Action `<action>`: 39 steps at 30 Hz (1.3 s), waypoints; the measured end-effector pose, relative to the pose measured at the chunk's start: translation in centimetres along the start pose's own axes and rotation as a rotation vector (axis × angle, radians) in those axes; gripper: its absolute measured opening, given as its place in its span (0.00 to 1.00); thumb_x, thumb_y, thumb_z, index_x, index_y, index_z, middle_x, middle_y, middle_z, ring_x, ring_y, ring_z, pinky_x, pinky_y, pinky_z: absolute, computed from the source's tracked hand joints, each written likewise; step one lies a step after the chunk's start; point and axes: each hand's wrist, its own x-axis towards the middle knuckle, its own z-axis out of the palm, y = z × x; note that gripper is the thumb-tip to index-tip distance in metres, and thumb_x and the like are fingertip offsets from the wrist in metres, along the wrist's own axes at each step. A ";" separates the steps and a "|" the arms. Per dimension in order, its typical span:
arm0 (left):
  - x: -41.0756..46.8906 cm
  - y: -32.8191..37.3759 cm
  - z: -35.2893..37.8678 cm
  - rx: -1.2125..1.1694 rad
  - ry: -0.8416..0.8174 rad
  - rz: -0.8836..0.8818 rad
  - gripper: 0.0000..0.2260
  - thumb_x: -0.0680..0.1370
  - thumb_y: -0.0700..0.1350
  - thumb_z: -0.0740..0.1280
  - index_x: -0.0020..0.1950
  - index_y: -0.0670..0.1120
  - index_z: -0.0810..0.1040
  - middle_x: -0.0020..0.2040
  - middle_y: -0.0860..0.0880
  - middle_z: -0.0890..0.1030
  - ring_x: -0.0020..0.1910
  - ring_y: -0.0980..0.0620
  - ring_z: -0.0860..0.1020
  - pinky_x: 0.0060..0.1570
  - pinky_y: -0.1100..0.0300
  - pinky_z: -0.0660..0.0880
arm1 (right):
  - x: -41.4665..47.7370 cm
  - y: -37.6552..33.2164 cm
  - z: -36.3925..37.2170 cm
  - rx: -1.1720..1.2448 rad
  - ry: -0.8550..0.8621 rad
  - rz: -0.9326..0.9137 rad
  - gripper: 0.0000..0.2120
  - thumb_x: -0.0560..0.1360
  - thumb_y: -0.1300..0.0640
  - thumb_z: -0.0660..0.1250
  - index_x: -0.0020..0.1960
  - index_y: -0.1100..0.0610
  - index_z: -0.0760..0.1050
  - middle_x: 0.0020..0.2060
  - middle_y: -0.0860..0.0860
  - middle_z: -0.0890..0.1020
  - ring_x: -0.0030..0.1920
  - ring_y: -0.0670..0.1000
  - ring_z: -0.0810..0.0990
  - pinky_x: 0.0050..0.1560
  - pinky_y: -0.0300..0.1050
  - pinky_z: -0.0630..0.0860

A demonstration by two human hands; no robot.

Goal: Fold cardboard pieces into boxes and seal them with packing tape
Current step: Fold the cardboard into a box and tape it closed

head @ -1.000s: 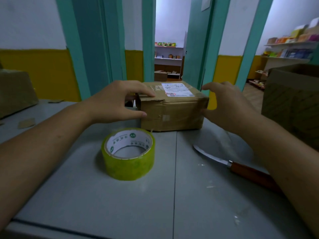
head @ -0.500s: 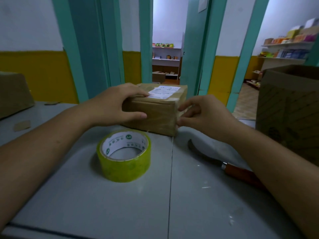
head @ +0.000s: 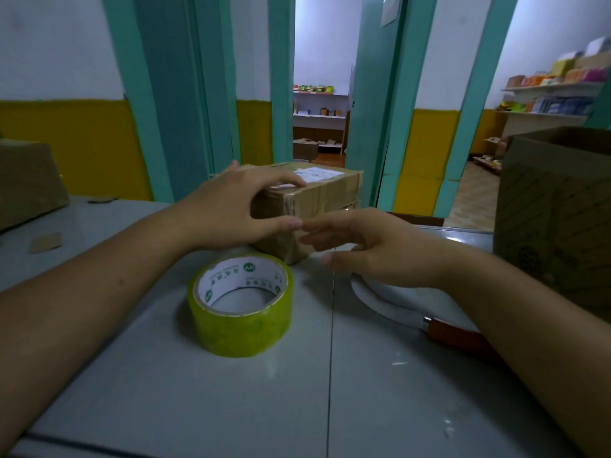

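Now the box [head: 325,198] has turned further, left hand [head: 231,209] clasping its corner, right hand [head: 373,249] slack-fingered at 5 o'clock; tape roll [head: 241,328] on grey surface [head: 198,408], teal doorway [head: 281,94] beyond.

Brown cardboard box [head: 317,200] -- closed, taped over, white label on top, corner-on at the far side of the desk [head: 231,408]; yellow-green tape roll [head: 240,305] flat just in front.

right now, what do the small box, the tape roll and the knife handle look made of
Small box: matte brown cardboard, glossy tape along edges.
Tape roll: shiny yellowish translucent film, white printed core, likely card.
Knife handle: smooth reddish-brown, probably wood.
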 end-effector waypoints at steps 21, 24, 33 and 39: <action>-0.2 -2.5 -2.3 0.073 -0.113 0.117 0.31 0.81 0.35 0.68 0.78 0.62 0.70 0.72 0.57 0.72 0.68 0.57 0.68 0.68 0.54 0.65 | -0.2 -0.7 -1.4 -0.423 0.337 0.032 0.07 0.81 0.55 0.67 0.57 0.51 0.82 0.44 0.42 0.80 0.43 0.40 0.78 0.48 0.35 0.77; 0.0 -2.8 -2.1 0.037 -0.076 0.139 0.31 0.79 0.33 0.71 0.77 0.58 0.73 0.71 0.54 0.75 0.68 0.56 0.70 0.69 0.53 0.68 | -0.4 -2.5 -0.4 -0.397 0.265 -0.106 0.05 0.80 0.55 0.68 0.53 0.48 0.82 0.42 0.37 0.79 0.42 0.39 0.78 0.40 0.27 0.71; -1.7 1.0 -4.9 -0.089 0.129 0.260 0.07 0.80 0.49 0.71 0.46 0.46 0.82 0.38 0.52 0.80 0.37 0.55 0.76 0.37 0.66 0.70 | 0.4 -2.8 3.2 -0.224 0.019 -0.048 0.26 0.80 0.55 0.70 0.75 0.44 0.69 0.64 0.40 0.77 0.58 0.39 0.75 0.48 0.27 0.72; -1.8 0.3 -4.9 -0.227 -0.440 0.030 0.07 0.82 0.45 0.71 0.44 0.47 0.85 0.35 0.47 0.83 0.31 0.50 0.80 0.34 0.55 0.78 | 0.9 -2.0 3.8 -0.056 0.066 -0.088 0.15 0.80 0.60 0.70 0.65 0.48 0.80 0.56 0.40 0.84 0.55 0.35 0.81 0.54 0.31 0.79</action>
